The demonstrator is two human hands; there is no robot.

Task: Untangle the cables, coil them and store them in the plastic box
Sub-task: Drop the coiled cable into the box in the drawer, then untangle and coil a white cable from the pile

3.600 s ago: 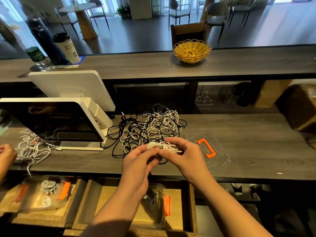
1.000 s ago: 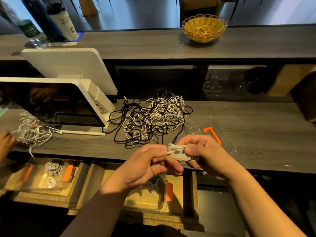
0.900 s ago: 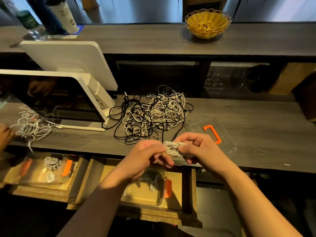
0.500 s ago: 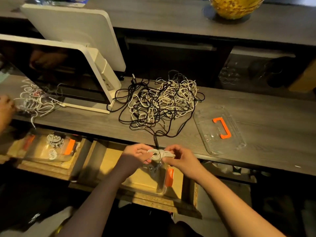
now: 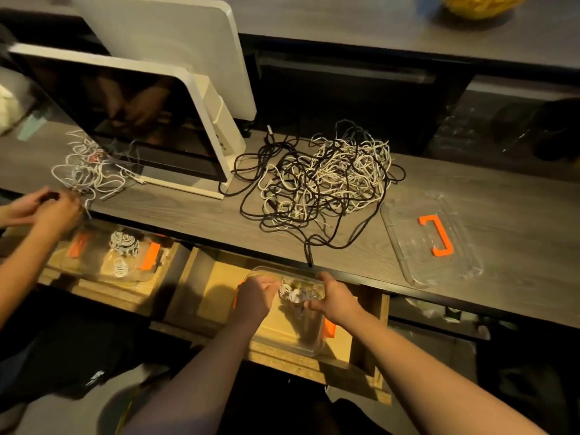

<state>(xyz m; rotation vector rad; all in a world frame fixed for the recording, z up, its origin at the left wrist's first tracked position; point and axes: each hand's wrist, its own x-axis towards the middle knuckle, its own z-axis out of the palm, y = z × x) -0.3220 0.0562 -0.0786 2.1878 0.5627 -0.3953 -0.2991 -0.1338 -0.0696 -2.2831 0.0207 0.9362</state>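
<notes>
A coiled white cable [image 5: 295, 293] sits between my two hands, down inside the clear plastic box [image 5: 301, 337] that stands in the open wooden drawer [image 5: 367, 340]. My left hand [image 5: 255, 295] grips the coil from the left and my right hand [image 5: 332, 298] pinches it from the right. On the counter above lies a big tangle of black and white cables [image 5: 326, 180]. The box's clear lid [image 5: 430, 237] with its orange handle lies to the right of the tangle.
Another person's hands [image 5: 47, 205] work a small white tangle [image 5: 88, 167] at the far left, above a second clear box [image 5: 119, 255] with coils. A white point-of-sale screen [image 5: 141, 120] stands on the counter. A yellow basket [image 5: 480, 4] is on the upper shelf.
Both hands have carried the white coil from over the counter edge down into the plastic box in the drawer. My view has tilted downward.
</notes>
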